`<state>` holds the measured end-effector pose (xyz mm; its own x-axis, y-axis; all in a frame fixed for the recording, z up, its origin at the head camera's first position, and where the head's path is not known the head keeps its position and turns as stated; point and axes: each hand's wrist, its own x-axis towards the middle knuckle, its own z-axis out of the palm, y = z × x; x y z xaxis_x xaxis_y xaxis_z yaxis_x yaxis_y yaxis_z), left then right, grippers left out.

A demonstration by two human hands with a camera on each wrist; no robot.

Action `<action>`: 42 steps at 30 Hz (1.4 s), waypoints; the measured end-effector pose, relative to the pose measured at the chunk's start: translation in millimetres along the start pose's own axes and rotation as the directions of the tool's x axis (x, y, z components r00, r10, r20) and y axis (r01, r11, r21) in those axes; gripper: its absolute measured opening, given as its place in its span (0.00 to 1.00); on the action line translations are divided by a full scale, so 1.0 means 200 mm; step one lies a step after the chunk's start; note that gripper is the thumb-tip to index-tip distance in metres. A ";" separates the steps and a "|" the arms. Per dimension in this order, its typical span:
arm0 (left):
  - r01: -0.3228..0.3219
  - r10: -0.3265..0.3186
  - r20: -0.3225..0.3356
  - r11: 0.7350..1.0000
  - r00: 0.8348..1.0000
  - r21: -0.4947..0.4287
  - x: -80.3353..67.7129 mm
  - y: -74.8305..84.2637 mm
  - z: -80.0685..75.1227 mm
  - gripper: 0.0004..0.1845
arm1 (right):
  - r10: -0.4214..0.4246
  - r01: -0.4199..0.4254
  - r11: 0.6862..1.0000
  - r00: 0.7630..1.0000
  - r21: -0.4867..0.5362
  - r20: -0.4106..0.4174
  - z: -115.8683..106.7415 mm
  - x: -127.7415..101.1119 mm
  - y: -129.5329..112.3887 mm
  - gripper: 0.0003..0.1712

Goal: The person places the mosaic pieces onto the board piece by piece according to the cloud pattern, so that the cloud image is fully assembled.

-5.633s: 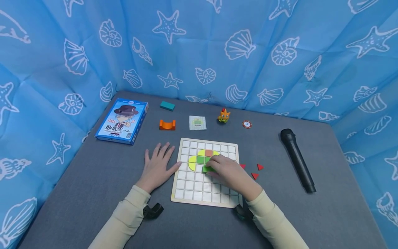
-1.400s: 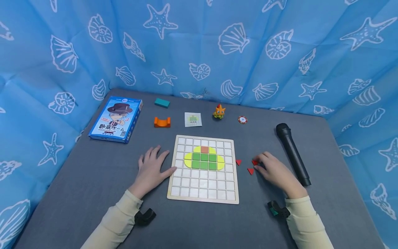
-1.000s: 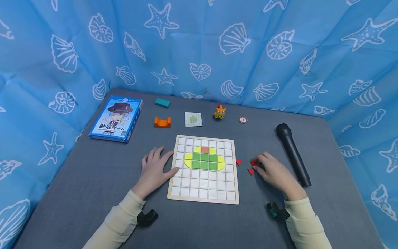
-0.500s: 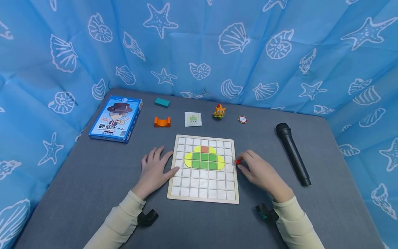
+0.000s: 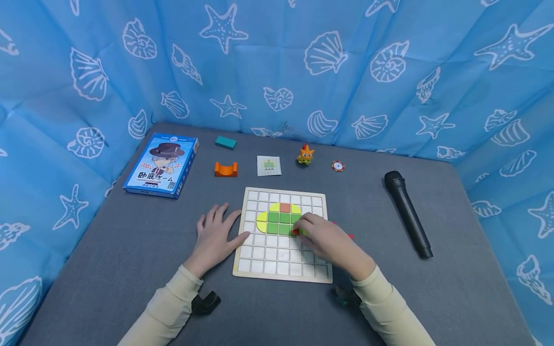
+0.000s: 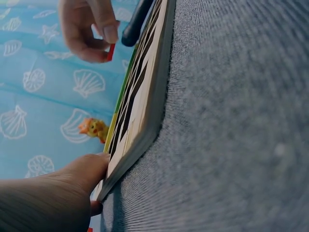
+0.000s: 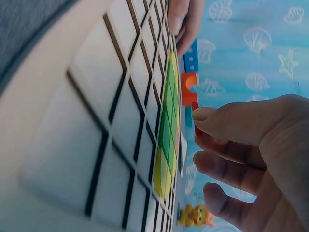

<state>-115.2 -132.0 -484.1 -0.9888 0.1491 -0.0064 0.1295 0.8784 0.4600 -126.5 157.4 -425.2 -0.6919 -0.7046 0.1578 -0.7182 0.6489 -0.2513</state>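
My right hand [image 5: 333,241] pinches a small red triangle tile [image 5: 295,232] between thumb and index finger, held close over the square grid board [image 5: 283,278]. In the right wrist view the tile [image 7: 197,126] is seen on edge, raised off the board. Green square tiles [image 5: 279,217], yellow curved tiles [image 5: 261,222] and a brownish-orange square tile [image 5: 285,207] form a pattern on the board; the right hand partly covers its right side. My left hand [image 5: 215,240] lies with fingers spread at the board's left edge, its thumb on the rim.
More red triangles [image 5: 351,236] lie right of the board, partly behind my right hand. Behind the board are a pattern card [image 5: 269,166], an orange arch block [image 5: 226,169], a teal block [image 5: 226,142], a toy figure [image 5: 305,154] and a chip [image 5: 338,166]. A blue box [image 5: 161,166] and microphone [image 5: 408,214] flank these.
A green square was set onto the board earlier. My right hand then took a red triangle from the table on the right and moved left over the board with it. The left hand stays put.
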 end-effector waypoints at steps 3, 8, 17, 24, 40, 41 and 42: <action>-0.003 0.003 -0.005 1.000 1.000 -0.003 0.00 0.00 0.01 0.36 | -0.023 0.023 1.000 1.000 0.000 0.015 0.02 0.02 -0.03 0.15; -0.002 0.002 -0.010 1.000 1.000 0.000 0.00 -0.01 0.02 0.36 | -0.062 0.062 0.998 0.998 -0.013 0.018 0.06 0.05 -0.06 0.14; -0.005 0.005 -0.024 1.000 1.000 -0.013 -0.01 -0.02 0.02 0.36 | -0.073 0.074 0.997 0.997 -0.022 0.026 0.08 0.08 -0.10 0.15; -0.011 0.011 -0.029 1.000 1.000 -0.014 -0.01 -0.02 0.02 0.36 | -0.111 0.112 0.994 0.993 -0.016 0.025 0.10 0.11 -0.12 0.12; -0.005 0.005 -0.028 1.000 1.000 -0.007 -0.01 -0.01 0.02 0.36 | -0.122 0.123 0.992 0.991 -0.025 0.052 0.14 0.13 -0.14 0.10; -0.006 0.006 -0.032 1.000 0.999 -0.010 -0.01 -0.01 0.02 0.35 | -0.121 0.123 0.992 0.991 -0.028 0.057 0.14 0.13 -0.14 0.10; -0.007 0.006 -0.036 1.000 0.999 -0.014 -0.01 -0.01 0.02 0.35 | -0.122 0.124 0.992 0.991 -0.030 0.062 0.14 0.13 -0.14 0.10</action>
<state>-113.3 -131.8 -489.3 -0.9900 0.1383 0.0282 0.1352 0.8709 0.4725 -122.8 112.1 -441.4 -0.5930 -0.7949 0.1282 -0.8004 0.5647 -0.2014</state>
